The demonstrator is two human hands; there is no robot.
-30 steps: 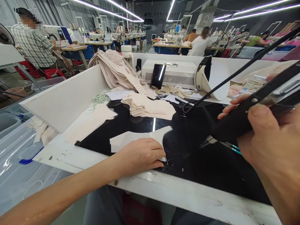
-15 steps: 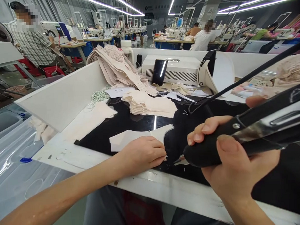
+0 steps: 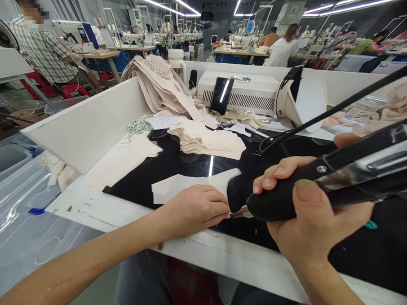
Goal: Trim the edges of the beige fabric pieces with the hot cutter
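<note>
My left hand point(image 3: 203, 207) lies over the near right part of a pale cream cut fabric piece point(image 3: 173, 186), its fingers together and curled down at the edge; the fingertips are partly hidden. My right hand point(image 3: 314, 210) is wrapped round a thick black handheld tool point(image 3: 329, 177) with a shiny metal plate and slot along its side. The rounded black end of the tool points left, a short way from my left fingers. Between them a thin strip point(image 3: 240, 212), too small to name, lies low over the black tabletop point(image 3: 261, 233).
Behind the piece sits a stack of cream fabric pieces point(image 3: 209, 141). Farther back are a phone point(image 3: 222, 95), a white vented box point(image 3: 251, 89) and a white lamp-like shade point(image 3: 309, 100). A black cord point(image 3: 323, 116) crosses the right. Left stands a white panel point(image 3: 91, 126). People sew beyond.
The tool and my right hand have shifted slightly left, nearer my left hand. My left hand stays on the fabric piece. The camera view has moved slightly; a small teal object now shows at right.
</note>
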